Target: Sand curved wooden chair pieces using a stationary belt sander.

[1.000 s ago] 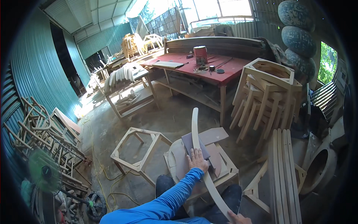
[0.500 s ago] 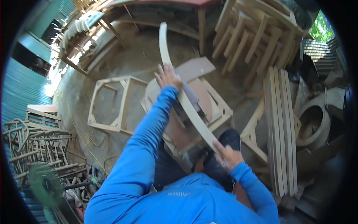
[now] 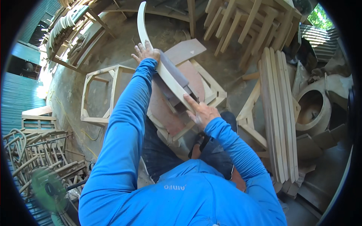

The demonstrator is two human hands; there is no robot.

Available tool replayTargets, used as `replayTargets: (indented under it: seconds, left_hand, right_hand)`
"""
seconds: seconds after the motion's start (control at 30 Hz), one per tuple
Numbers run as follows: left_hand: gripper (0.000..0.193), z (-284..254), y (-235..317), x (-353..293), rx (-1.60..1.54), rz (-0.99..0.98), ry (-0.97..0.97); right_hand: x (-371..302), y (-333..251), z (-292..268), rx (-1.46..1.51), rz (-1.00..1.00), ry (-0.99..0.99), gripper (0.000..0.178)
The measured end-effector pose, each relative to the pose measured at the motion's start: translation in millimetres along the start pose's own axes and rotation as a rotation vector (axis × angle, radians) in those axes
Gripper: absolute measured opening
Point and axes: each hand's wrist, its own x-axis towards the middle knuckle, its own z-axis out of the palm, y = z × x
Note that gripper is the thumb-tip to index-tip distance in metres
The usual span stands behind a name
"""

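A long, pale, curved wooden strip [image 3: 170, 77] runs slantwise before me, its far end rising past the workstand. My left hand [image 3: 146, 52] grips it along its far half, fingers spread across the wood. At the near end my right hand [image 3: 203, 113] holds it, with the index finger stretched along the strip. Right beside the strip lies a grey, block-like piece [image 3: 175, 71] with a long flat side; its exact kind I cannot make out. Under both is a low wooden stand topped with reddish boards [image 3: 160, 109].
An open wooden frame [image 3: 85, 101] stands to the left. Long boards [image 3: 277, 113] lean at the right, near a round-mouthed drum [image 3: 311, 107]. Stacked wooden frames [image 3: 252, 26] fill the far right. At lower left are a green fan [image 3: 47, 188] and piled curved wood parts [image 3: 34, 150].
The strip has slid away from me and leftward along the grey piece. Both hands moved with it, the right one now farther from my body. My view has also shifted slightly.
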Motion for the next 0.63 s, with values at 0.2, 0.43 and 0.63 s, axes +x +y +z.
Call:
replayTargets:
  seconds: [0.2, 0.43, 0.63]
  left_hand:
    - [0.08, -9.3, -0.7, -105.6, 0.056, -0.041, -0.056]
    - [0.079, 0.3, 27.0, -176.3, -0.037, 0.04, 0.008]
    - [0.078, 5.2, 14.4, -120.8, 0.009, 0.016, 0.017]
  right_hand:
    - [-80.9, 12.8, 1.1, 0.04, -0.033, -0.041, 0.075]
    - [-166.6, 44.2, 4.5, 0.01, -0.02, 0.088, 0.071]
    - [-123.6, 31.1, 14.2, -0.067, -0.047, 0.347, 0.076]
